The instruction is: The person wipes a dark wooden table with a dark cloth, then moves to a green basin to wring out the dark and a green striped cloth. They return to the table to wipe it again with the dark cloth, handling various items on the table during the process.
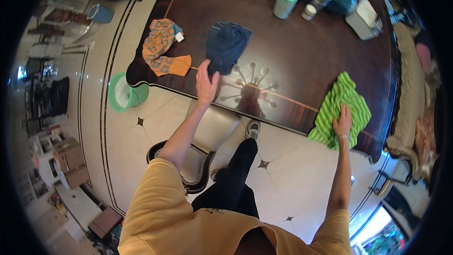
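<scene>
My left hand (207, 83) is at the near edge of a dark wooden table (297, 56), with thumb and fingers apart. Its fingertips are at the lower end of a folded navy cloth (227, 44); I cannot tell whether they touch it. On the far right, my right hand (342, 122) rests on a crumpled green striped cloth (357, 106), part of which hangs over the table edge. Left of the navy cloth lies an orange and blue patterned garment (159, 44) with a white tag, loosely bent.
A mint-lidded canister (285, 3), a small white-capped jar (309, 12) and a white container (363, 19) stand at the back right. On the tiled floor are a green bucket (122, 92) of foamy water and an upholstered chair (193, 164) by my legs. A sofa (407, 78) flanks the table.
</scene>
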`<state>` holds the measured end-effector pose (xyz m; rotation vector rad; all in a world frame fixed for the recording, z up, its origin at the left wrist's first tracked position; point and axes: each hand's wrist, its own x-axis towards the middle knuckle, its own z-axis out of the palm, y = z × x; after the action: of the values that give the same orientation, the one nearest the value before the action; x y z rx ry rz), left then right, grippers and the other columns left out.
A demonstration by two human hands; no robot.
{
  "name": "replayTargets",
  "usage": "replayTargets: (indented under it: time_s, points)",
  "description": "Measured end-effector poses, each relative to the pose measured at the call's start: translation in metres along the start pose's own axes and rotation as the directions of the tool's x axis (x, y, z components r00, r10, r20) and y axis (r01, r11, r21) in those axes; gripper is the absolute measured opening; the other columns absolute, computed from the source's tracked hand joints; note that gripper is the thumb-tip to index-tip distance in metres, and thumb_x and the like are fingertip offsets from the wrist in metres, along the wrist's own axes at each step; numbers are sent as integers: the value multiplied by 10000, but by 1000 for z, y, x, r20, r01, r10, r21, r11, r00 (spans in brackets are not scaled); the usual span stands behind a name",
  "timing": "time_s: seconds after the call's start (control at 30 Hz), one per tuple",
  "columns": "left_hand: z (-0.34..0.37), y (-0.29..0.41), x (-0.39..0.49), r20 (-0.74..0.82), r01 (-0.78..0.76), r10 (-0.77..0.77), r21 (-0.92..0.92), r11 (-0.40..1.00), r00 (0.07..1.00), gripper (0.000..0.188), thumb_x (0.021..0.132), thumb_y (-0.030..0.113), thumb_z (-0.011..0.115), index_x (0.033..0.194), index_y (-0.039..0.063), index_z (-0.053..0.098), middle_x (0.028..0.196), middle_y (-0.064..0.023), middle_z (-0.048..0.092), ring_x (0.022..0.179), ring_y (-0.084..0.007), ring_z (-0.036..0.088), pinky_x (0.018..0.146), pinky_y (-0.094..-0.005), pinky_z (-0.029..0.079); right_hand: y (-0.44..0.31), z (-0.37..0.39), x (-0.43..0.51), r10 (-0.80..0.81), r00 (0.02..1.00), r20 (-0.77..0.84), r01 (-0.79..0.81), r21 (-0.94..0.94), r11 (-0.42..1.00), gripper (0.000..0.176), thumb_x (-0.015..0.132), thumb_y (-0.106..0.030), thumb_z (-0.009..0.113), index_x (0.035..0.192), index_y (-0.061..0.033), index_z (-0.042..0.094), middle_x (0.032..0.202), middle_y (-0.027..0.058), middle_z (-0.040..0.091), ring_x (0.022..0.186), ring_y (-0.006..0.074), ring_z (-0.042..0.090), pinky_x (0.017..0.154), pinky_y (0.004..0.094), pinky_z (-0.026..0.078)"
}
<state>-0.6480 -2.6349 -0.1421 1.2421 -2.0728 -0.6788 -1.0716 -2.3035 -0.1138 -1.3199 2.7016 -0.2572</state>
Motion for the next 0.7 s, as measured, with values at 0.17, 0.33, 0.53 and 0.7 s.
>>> replayTargets:
  time_s: [0.17,0.33,0.53,0.7]
  points:
    - [-3,-1,61,-78,136,-125,153,979,989,362,814,229,671,1074,4,557,1057,-131,530,939,-294,511,819,-388,425,-97,-43,22,-240,964,-112,260,228,938,600,704,-37,601,1291,-112,504,1317,156,497,1186,336,471,994,430,371]
    - [-28,56,65,305,319,-193,-448,835,933,241,794,149,684,886,25,499,849,-33,511,841,-128,491,767,-270,407,-289,16,92,-260,916,304,-142,855,499,467,871,-190,636,1297,-51,501,1059,102,658,876,177,641,768,277,505]
    - [-88,130,53,198,362,-406,-850,382,892,332,710,-27,729,881,89,470,822,40,462,809,-72,467,772,-200,381,-336,2,124,-498,745,444,-400,895,199,149,895,-134,598,1008,-50,547,731,-30,509,711,66,526,635,211,438]
    - [-114,170,29,289,401,-323,-839,368,901,341,724,57,744,884,96,446,813,38,460,807,-61,468,770,-190,385,-307,-75,92,-391,874,289,-257,957,134,190,856,-60,618,1018,-15,531,1063,28,537,921,65,498,791,218,428]
